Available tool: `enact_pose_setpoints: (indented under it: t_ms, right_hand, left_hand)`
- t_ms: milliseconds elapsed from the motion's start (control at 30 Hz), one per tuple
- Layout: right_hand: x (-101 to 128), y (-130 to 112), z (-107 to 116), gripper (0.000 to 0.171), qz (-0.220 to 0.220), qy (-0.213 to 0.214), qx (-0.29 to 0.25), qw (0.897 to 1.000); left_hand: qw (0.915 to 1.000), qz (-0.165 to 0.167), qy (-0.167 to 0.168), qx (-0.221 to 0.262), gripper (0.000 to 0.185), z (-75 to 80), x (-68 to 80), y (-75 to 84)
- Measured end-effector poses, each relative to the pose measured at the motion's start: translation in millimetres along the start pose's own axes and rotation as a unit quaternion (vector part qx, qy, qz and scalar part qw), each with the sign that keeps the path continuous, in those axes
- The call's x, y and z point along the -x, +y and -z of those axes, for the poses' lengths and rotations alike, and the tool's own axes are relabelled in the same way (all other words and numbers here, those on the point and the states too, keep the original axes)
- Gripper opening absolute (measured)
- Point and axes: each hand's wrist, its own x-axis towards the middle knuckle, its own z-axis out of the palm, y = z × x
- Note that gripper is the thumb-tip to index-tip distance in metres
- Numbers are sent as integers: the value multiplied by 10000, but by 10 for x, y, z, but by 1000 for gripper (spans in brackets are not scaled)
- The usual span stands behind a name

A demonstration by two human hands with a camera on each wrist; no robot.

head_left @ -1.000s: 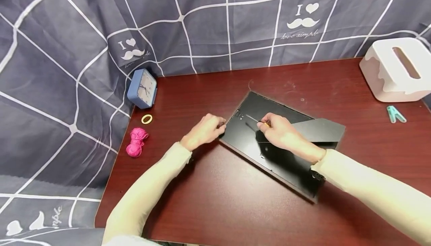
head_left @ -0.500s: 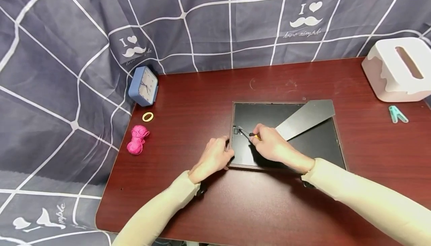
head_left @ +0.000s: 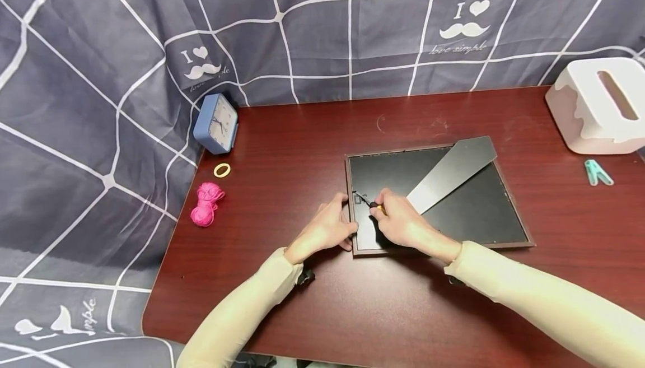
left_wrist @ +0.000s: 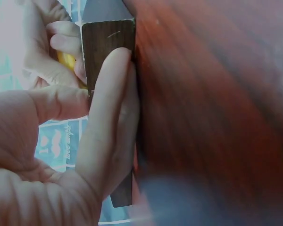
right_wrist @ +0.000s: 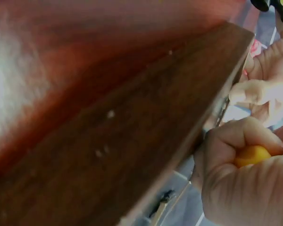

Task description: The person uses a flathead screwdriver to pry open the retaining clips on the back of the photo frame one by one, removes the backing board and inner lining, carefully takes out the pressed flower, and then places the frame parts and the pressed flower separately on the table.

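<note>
A picture frame [head_left: 476, 211] lies face down on the table, its black back up and its brown rim around it. A grey stand leg [head_left: 450, 175] slants across the back. My left hand [head_left: 330, 225] holds the frame's left side, thumb at the back edge and fingers along the outer side in the left wrist view. In my right hand [head_left: 403, 223] is a screwdriver [head_left: 364, 199]; its yellow handle end [right_wrist: 253, 156] shows in the right wrist view. The screwdriver's tip is right at the left rim, beside a small metal hanger [head_left: 358, 200].
A blue alarm clock [head_left: 216, 123], a yellow ring [head_left: 221, 170] and pink yarn [head_left: 206, 204] stand along the table's left edge. On the right are a white tissue box [head_left: 599, 105] and a teal clip [head_left: 598, 172]. A grey checked curtain [head_left: 383, 32] hangs behind.
The picture frame has turned from a slant to nearly square with the table. Both hands moved with it, and the screwdriver's tip has come left to the frame's rim.
</note>
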Motion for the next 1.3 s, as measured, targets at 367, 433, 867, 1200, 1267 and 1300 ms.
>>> enact_pose_setpoints:
  t_ms: [367, 433, 867, 1200, 1267, 1300]
  right_hand:
    - [48, 44, -119, 22, -37, 246, 63, 9997]
    - [63, 50, -128, 21, -13, 324, 21, 9995]
    - [67, 91, -157, 14, 290, 650, -143, 9974]
    - [189, -129, -5, 13, 511, 718, -433, 9952]
    - [181, -126, -12, 14, 517, 702, -414, 9953]
    - [168, -110, -27, 13, 498, 695, -384, 9956]
  left_hand:
    - [9997, -56, -142, 201, 71, 10, -15, -44]
    - [9996, -46, -160, 228, 71, 5, -17, -41]
    - [9995, -15, -223, 234, 69, 34, -24, -28]
    - [9995, -32, -216, 221, 68, 35, -21, -27]
    - [9996, 1, -207, 213, 68, 32, -19, -32]
    - [9996, 17, -201, 210, 68, 31, -18, -33]
